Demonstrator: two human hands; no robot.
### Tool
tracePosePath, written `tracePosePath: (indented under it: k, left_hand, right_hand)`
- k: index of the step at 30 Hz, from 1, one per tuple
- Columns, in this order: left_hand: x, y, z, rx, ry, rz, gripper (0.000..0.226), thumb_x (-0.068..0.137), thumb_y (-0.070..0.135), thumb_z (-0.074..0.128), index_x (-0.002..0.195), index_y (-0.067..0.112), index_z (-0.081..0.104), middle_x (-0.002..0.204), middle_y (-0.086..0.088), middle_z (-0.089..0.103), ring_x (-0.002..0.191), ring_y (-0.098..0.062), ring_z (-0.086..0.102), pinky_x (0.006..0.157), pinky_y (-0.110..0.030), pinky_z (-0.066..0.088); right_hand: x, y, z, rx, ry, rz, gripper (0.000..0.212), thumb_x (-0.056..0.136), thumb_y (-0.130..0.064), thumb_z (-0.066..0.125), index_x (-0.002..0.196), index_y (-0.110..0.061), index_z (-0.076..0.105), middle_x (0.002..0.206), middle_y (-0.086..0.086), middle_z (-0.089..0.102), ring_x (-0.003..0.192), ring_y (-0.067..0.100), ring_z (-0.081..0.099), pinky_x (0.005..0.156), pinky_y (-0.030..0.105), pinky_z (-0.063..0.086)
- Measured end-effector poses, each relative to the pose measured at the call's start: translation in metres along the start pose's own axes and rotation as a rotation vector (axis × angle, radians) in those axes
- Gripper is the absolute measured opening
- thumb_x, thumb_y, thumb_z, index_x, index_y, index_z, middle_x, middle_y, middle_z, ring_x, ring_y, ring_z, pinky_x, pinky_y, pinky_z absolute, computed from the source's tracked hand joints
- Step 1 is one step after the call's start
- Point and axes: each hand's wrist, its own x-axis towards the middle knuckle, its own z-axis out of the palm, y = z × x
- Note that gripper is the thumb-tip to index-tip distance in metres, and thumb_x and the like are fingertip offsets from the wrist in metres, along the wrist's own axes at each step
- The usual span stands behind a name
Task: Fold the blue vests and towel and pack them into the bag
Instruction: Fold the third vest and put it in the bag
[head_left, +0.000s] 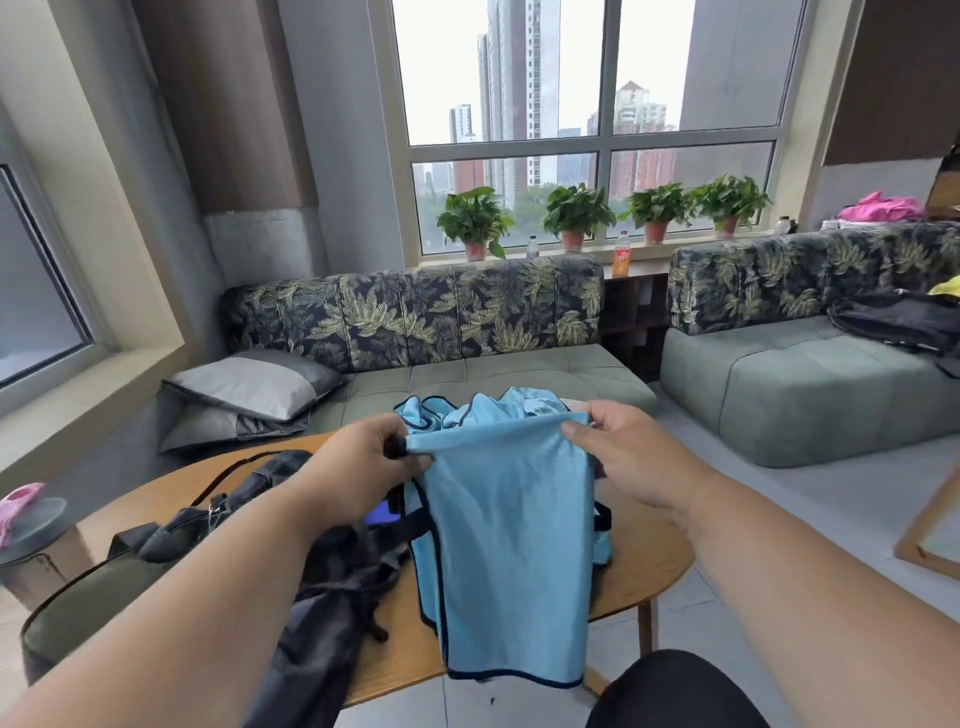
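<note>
Head view: the vest (511, 545) hangs in front of you over the table (649, 566), held up by its folded top edge, its dark-trimmed hem dangling past the near table rim. More blue fabric is bunched behind that top edge; you cannot tell from here whether it belongs to this vest or to a second one.

The likeliest trouble is an uneven fold. The cloth looks thin and slippery, so if one side sags as you lower it, the trimmed edges will not line up and the fold will skew. The hem could also catch the table rim or drag across the bag (171, 551), which lies just left of the vest with dark straps and cloth spilling toward it; a strap snagged into the fold would spoil it. Lowering the vest onto that clutter instead of bare wood seems the other risk.

Your left hand (358, 462) pinches the top left corner, thumb and fingers closed on the cloth. Your right hand (631, 457) grips the top right corner, thumb on the near side, fingers curled behind.

Beyond the table sit a sofa (467, 374) and potted plants (576, 213).
</note>
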Motion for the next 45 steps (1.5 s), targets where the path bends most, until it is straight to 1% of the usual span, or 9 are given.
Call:
tracePosePath:
  k: [3, 8, 14, 21, 28, 36, 39, 42, 45]
  left_hand:
    - [0.03, 0.014, -0.014, -0.055, 0.186, 0.018, 0.032, 0.092, 0.032, 0.08, 0.08, 0.017, 0.054, 0.063, -0.001, 0.059, 0.051, -0.016, 0.048, 0.05, -0.027, 0.047]
    - [0.027, 0.012, -0.022, -0.153, 0.414, 0.057, 0.022, 0.09, 0.02, 0.08, 0.086, 0.031, 0.062, 0.082, 0.019, 0.075, 0.073, -0.016, 0.073, 0.066, -0.045, 0.063]
    - [-0.049, -0.058, 0.048, -0.099, 0.236, -0.071, 0.032, 0.082, 0.01, 0.083, 0.086, 0.036, 0.064, 0.103, 0.03, 0.075, 0.094, 0.003, 0.071, 0.088, -0.037, 0.059]
    - [-0.119, -0.102, 0.101, -0.011, -0.007, -0.162, 0.019, 0.083, 0.027, 0.079, 0.086, 0.039, 0.065, 0.088, 0.03, 0.073, 0.081, 0.003, 0.068, 0.077, -0.03, 0.057]
    - [-0.128, -0.098, 0.093, -0.123, -0.05, -0.161, 0.019, 0.089, 0.031, 0.08, 0.085, 0.034, 0.062, 0.074, 0.013, 0.068, 0.067, -0.004, 0.058, 0.065, -0.025, 0.047]
    - [-0.13, -0.094, 0.092, -0.583, -0.181, -0.331, 0.013, 0.096, 0.019, 0.069, 0.087, 0.019, 0.06, 0.074, -0.01, 0.064, 0.068, -0.029, 0.064, 0.067, -0.042, 0.047]
    - [-0.122, -0.092, 0.094, -0.542, -0.2, -0.365, 0.015, 0.102, 0.021, 0.064, 0.1, 0.01, 0.054, 0.069, -0.014, 0.063, 0.06, -0.027, 0.058, 0.058, -0.038, 0.039]
    - [-0.107, -0.086, 0.096, -0.491, -0.16, -0.379, 0.013, 0.106, 0.02, 0.06, 0.104, 0.009, 0.055, 0.071, -0.015, 0.069, 0.058, -0.028, 0.063, 0.049, -0.034, 0.045]
    - [-0.087, -0.089, 0.097, -0.285, -0.048, -0.35, 0.01, 0.101, 0.03, 0.069, 0.097, 0.022, 0.065, 0.084, 0.005, 0.077, 0.075, -0.009, 0.069, 0.068, -0.022, 0.053]
  right_hand:
    - [0.023, -0.022, -0.01, 0.047, 0.081, -0.119, 0.016, 0.104, -0.033, 0.062, 0.098, -0.02, 0.069, 0.089, 0.006, 0.076, 0.078, 0.028, 0.066, 0.083, 0.051, 0.052]
    - [0.038, -0.035, -0.004, 0.132, 0.132, -0.269, 0.012, 0.106, -0.027, 0.061, 0.102, -0.023, 0.071, 0.098, 0.016, 0.073, 0.085, 0.02, 0.065, 0.08, 0.037, 0.049]
    - [0.012, 0.073, 0.059, 0.069, -0.103, -0.026, 0.009, 0.104, -0.03, 0.063, 0.105, -0.026, 0.071, 0.087, 0.014, 0.065, 0.073, 0.018, 0.054, 0.069, 0.033, 0.043]
    - [-0.036, 0.134, 0.09, -0.031, -0.268, 0.119, 0.009, 0.104, -0.031, 0.063, 0.099, -0.026, 0.067, 0.073, -0.012, 0.054, 0.071, 0.007, 0.048, 0.072, 0.029, 0.039]
    - [-0.055, 0.12, 0.084, 0.021, -0.289, 0.121, 0.01, 0.106, -0.028, 0.06, 0.104, -0.024, 0.069, 0.079, -0.006, 0.06, 0.072, 0.006, 0.052, 0.069, 0.016, 0.042]
    - [-0.064, 0.12, 0.084, 0.134, -0.261, 0.201, 0.036, 0.101, -0.045, 0.058, 0.111, -0.011, 0.066, 0.105, 0.017, 0.072, 0.088, 0.027, 0.065, 0.085, 0.038, 0.049]
    - [-0.059, 0.122, 0.087, 0.13, -0.229, 0.199, 0.062, 0.088, -0.06, 0.058, 0.113, -0.003, 0.059, 0.096, 0.016, 0.066, 0.087, 0.021, 0.059, 0.081, 0.04, 0.046]
    - [-0.049, 0.123, 0.091, 0.138, -0.173, 0.236, 0.057, 0.089, -0.058, 0.056, 0.112, -0.006, 0.058, 0.095, 0.025, 0.064, 0.084, 0.021, 0.058, 0.076, 0.042, 0.044]
    - [-0.034, 0.124, 0.095, 0.1, -0.114, 0.241, 0.046, 0.09, -0.06, 0.052, 0.101, -0.016, 0.06, 0.084, 0.008, 0.06, 0.076, 0.021, 0.055, 0.071, 0.042, 0.042]
